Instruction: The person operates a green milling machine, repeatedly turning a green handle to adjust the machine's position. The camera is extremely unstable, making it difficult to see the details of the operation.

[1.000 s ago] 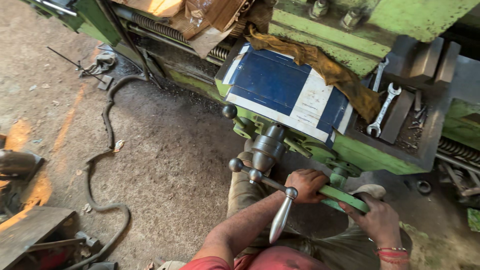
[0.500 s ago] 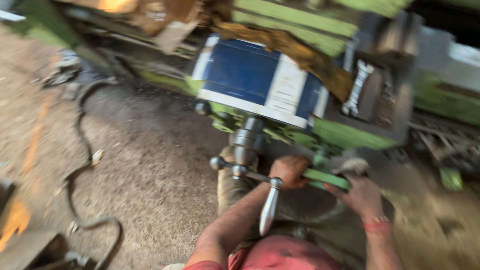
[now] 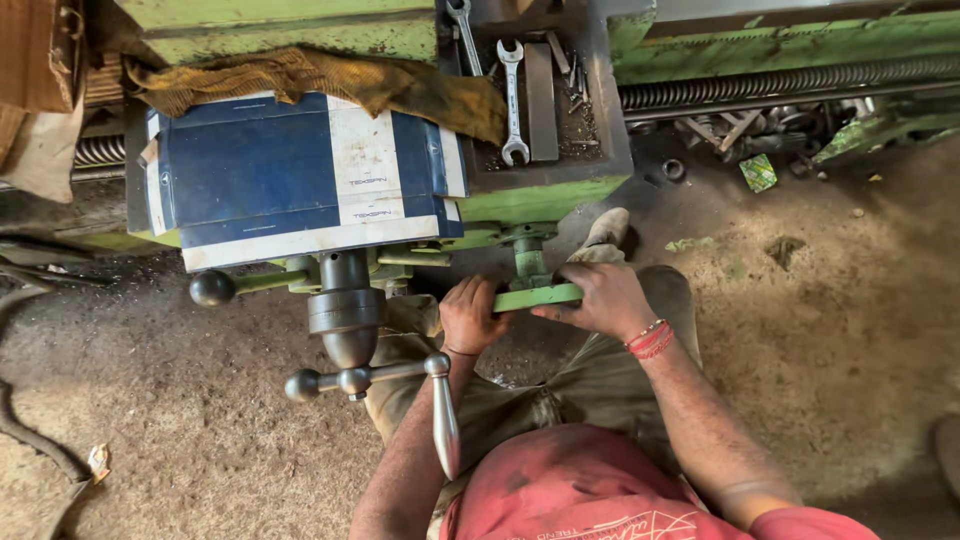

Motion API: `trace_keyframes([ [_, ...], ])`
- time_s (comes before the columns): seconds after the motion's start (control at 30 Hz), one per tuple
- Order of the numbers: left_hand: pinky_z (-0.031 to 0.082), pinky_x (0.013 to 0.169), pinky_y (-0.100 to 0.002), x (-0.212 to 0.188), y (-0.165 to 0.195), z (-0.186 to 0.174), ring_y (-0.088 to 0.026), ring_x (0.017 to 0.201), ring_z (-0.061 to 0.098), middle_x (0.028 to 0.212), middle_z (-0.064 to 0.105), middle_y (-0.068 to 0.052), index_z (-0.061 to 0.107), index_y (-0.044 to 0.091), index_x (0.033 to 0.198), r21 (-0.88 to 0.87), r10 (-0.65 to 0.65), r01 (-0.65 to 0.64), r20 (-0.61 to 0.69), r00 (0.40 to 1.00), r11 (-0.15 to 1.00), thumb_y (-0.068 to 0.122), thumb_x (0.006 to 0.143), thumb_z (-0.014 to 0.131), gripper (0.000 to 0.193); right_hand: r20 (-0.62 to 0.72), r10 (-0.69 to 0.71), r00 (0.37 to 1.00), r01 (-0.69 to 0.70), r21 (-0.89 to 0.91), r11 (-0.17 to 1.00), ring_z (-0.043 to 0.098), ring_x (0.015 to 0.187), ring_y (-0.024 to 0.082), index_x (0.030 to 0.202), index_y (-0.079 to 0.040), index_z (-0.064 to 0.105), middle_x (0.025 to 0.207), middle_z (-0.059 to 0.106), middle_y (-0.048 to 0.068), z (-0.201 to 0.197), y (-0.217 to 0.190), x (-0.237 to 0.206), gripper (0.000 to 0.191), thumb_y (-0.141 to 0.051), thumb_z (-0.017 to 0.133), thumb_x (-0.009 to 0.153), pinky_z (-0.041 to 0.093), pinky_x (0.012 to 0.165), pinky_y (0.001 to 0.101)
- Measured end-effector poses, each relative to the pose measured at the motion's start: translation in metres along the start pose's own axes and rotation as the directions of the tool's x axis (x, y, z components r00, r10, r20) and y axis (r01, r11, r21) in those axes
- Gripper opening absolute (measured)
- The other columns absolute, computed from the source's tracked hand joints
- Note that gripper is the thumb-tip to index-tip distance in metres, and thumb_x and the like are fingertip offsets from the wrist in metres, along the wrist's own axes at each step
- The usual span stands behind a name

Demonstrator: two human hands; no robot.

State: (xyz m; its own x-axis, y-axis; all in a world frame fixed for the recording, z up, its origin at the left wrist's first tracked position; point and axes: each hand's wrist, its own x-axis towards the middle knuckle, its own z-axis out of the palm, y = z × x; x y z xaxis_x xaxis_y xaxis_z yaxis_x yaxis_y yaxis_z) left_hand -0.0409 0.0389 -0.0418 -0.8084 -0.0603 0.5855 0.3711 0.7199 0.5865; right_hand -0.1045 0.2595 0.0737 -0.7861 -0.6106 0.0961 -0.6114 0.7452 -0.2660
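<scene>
Nearest the camera, a red shirt (image 3: pixel 610 495) fills the lower edge, and both bare forearms reach forward from it over the knees. Just left of the left forearm a steel crank handle (image 3: pixel 443 415) hangs down from a grey hub (image 3: pixel 348 325), with ball-ended spokes sticking out to the left. Both hands meet on a short green lever (image 3: pixel 537 296) that juts out level from the front of the machine. The left hand (image 3: pixel 470 313) grips its left end, fingers curled up and clenched over the bar so that end is hidden inside the fist. The right hand (image 3: pixel 600 300), with red bangles (image 3: pixel 650 338) at the wrist, lies on the right end, fingers wrapped over the top and the thumb under; the bare green stretch shows between the two fists. Beyond the lever stands its green pivot post (image 3: pixel 527 255), and a shoe (image 3: pixel 605 235) rests on the dirt floor just right of it. Farther off sits the blue and white panel (image 3: pixel 300 180) of the green lathe (image 3: pixel 540 195), a dirty brown rag (image 3: pixel 330 80) draped along its top. Spanners (image 3: pixel 512 100) lie in a tray to the right, and a lead screw (image 3: pixel 780 85) runs off beyond.
</scene>
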Motion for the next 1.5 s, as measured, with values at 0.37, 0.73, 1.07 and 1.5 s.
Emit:
trace_keyframes([
  [0.37, 0.054, 0.071, -0.045, -0.002, 0.001, 0.0, -0.035, 0.082, 0.066, 0.091, 0.065, -0.012, 0.065, 0.008, 0.098, -0.003, -0.004, 0.004, -0.01, 1.0, 1.0, 0.028, 0.068, 0.082, 0.04, -0.085, -0.045, 0.995, 0.046, 0.011, 0.999, 0.072, 0.07, 0.032, 0.089, -0.009, 0.073, 0.078, 0.073, 0.011, -0.003, -0.006, -0.001, 0.069, -0.076, 0.07, 0.075, 0.057, 0.063, 0.0432],
  [0.73, 0.054, 0.071, -0.046, -0.002, 0.013, -0.005, -0.037, 0.083, 0.066, 0.091, 0.065, -0.013, 0.062, 0.007, 0.094, -0.004, -0.002, 0.002, 0.005, 1.0, 1.0, 0.028, 0.067, 0.081, 0.039, 0.008, 0.068, 0.998, -0.067, -0.03, 0.997, 0.072, 0.069, 0.034, 0.087, -0.012, 0.074, 0.072, 0.072, 0.012, -0.016, -0.013, -0.012, 0.07, -0.08, 0.072, 0.071, 0.057, 0.062, 0.0444],
  [1.07, 0.052, 0.066, -0.044, -0.002, 0.055, -0.018, -0.036, 0.077, 0.065, 0.086, 0.064, -0.01, 0.062, 0.009, 0.093, -0.028, 0.008, -0.009, -0.049, 0.999, 1.0, 0.023, 0.069, 0.079, 0.032, -0.131, -0.013, 0.991, 0.017, 0.026, 1.0, 0.074, 0.081, 0.034, 0.098, -0.01, 0.078, 0.09, 0.077, 0.013, -0.033, -0.017, -0.038, 0.08, -0.084, 0.068, 0.07, 0.059, 0.069, 0.0455],
  [1.5, 0.054, 0.067, -0.045, -0.019, 0.057, -0.015, -0.036, 0.078, 0.066, 0.087, 0.065, -0.011, 0.062, 0.009, 0.092, -0.051, -0.006, 0.003, -0.075, 0.997, 0.999, 0.02, 0.066, 0.076, 0.032, -0.065, 0.031, 0.997, -0.028, 0.038, 0.999, 0.074, 0.08, 0.034, 0.095, -0.015, 0.078, 0.087, 0.077, 0.01, -0.027, -0.022, -0.053, 0.075, -0.086, 0.065, 0.071, 0.058, 0.067, 0.0473],
])
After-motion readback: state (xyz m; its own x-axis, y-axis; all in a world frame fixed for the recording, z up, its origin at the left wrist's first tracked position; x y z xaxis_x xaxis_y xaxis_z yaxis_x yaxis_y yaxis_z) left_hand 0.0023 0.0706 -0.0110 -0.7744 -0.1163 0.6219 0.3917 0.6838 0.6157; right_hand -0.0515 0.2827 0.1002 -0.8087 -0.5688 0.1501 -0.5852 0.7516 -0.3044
